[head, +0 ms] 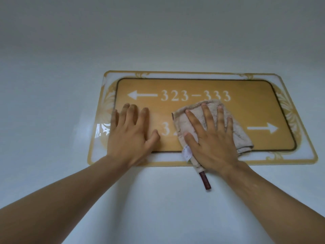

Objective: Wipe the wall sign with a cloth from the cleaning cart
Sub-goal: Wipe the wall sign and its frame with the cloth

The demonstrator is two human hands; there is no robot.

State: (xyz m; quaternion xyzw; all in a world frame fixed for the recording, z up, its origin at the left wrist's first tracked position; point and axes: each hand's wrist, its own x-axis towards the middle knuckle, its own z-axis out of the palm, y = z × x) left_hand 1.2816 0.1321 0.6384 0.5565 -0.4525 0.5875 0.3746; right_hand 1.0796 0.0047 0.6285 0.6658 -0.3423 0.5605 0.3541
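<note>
A gold wall sign with white arrows and room numbers hangs on the wall, framed by a clear ornate border. My right hand lies flat with spread fingers on a beige cloth, pressing it against the lower middle of the sign. The cloth covers part of the lower row of numbers. A dark red loop and a white tag hang from the cloth's lower edge. My left hand rests flat and empty on the sign's left part, fingers apart.
A plain white wall surrounds the sign on all sides. The cleaning cart is out of view.
</note>
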